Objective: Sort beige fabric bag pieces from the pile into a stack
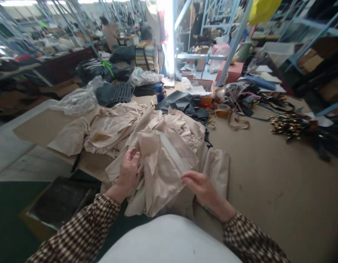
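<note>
Beige cloth (160,182) held between both hands, at near edge of tabletop (267,164), in front of beige pile (114,128). Left hand (129,170) partly curled, cloth pinched at its left side. Right hand (200,186) nearly closed, cloth edge gripped by fingertips beside pale strip (171,151). Blue can (159,92) set beyond pile, near orange box (209,93).

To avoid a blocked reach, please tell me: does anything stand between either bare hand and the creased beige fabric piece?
Nothing visible stands between them: the left hand and the right hand both pinch the creased beige fabric piece, at opposite sides.
</note>
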Demonstrator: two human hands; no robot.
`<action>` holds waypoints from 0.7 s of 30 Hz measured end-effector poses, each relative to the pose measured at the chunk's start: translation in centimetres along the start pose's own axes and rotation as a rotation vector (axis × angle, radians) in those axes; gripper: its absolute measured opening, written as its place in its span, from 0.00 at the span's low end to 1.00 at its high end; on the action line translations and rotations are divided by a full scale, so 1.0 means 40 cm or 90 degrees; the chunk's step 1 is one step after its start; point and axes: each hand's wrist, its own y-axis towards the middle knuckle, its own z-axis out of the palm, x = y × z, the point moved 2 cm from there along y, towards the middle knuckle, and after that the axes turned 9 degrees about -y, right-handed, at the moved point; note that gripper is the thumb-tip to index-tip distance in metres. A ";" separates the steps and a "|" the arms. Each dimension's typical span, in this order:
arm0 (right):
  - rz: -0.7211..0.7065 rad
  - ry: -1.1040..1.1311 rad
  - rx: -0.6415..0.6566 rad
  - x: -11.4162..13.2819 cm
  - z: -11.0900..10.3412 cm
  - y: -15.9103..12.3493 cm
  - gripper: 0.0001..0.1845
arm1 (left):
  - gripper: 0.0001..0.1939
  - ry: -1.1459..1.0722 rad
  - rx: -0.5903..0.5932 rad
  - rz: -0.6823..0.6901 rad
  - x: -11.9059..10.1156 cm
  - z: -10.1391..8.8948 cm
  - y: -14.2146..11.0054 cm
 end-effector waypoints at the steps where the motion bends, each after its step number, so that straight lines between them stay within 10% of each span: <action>1: 0.055 0.009 -0.109 -0.041 -0.019 0.009 0.13 | 0.14 0.063 0.052 0.091 -0.011 0.005 -0.012; 3: 0.115 -0.025 -0.205 -0.093 -0.034 0.048 0.14 | 0.10 0.160 0.162 0.211 -0.032 0.042 -0.046; 8: 0.100 -0.249 -0.059 -0.073 0.024 0.193 0.20 | 0.07 0.219 0.414 0.209 -0.037 0.181 -0.108; 16: 0.069 -0.345 -0.003 -0.003 0.090 0.257 0.13 | 0.16 0.088 0.216 -0.229 0.009 0.172 -0.044; 21: -0.059 -0.385 -0.035 0.076 0.081 0.204 0.12 | 0.23 -0.052 0.257 -0.280 -0.067 0.171 -0.070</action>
